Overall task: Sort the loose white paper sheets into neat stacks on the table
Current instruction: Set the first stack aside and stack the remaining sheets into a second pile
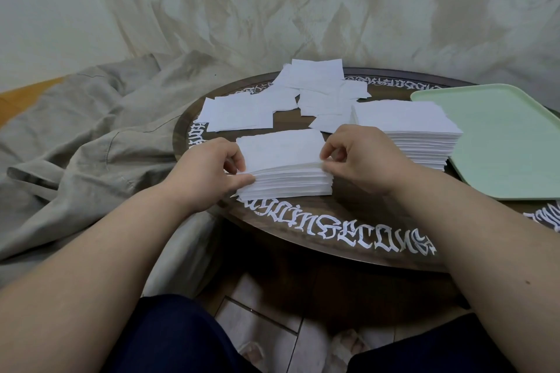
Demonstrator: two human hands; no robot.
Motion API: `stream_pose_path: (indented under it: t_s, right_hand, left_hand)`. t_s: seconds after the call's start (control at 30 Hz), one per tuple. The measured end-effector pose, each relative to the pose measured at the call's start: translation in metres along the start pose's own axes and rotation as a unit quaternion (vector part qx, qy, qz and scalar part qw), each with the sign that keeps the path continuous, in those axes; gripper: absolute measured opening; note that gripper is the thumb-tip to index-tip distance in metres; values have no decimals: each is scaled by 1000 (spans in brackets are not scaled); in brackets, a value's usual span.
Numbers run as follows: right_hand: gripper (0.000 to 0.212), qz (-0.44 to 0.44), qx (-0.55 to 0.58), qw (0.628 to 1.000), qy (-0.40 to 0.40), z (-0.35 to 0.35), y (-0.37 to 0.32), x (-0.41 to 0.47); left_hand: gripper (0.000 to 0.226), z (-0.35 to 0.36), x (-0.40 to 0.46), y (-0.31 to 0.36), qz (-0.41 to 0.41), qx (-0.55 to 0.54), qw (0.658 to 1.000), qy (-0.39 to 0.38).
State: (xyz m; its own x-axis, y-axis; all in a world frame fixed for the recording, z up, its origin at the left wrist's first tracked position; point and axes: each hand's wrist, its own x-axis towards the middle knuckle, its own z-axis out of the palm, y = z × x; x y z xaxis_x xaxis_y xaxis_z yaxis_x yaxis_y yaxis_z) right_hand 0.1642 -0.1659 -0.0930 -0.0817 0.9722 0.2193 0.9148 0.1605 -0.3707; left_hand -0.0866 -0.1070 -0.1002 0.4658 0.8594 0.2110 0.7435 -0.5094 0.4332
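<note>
Paper stack lies lengthwise between both grips; left hand pinches its left end, right hand its right; loose sheets lie beyond on the desk.

A round dark wooden table with white gothic lettering around its rim was seen standing on a tiled floor. A near stack of white sheets was set by the near-left edge. A taller right stack was placed just beyond it, touching a pale green tray laid at the right side, the tray's corner overhanging the rim. Loose sheets were scattered, overlapping, across the far part, some reaching past the far edge. A flatter left pile was spread at the left edge.
</note>
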Motion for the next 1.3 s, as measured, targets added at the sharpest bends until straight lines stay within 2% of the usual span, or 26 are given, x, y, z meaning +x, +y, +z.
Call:
stream_pose_path:
  t_s: [0.27,0.47,0.93,1.1,1.3]
  right_hand:
    - [18,-25,-71,996,-45,4,-1,4]
    - [22,-10,-71,996,-59,0,-2,3]
    - [19,-13,-108,990,-92,0,-6,4]
    - [16,-12,-126,989,-79,6,-5,5]
    - [19,2,-69,992,-105,3,0,4]
  left_hand:
    - [21,0,0,-3,-21,2,1000,-9]
    - [26,1,1,-3,-39,-5,999,-14]
    - [22,-1,0,0,-54,-7,998,-34]
    - [21,-1,0,0,-55,-10,998,-35]
    - [22,0,0,-1,-51,-8,998,-37]
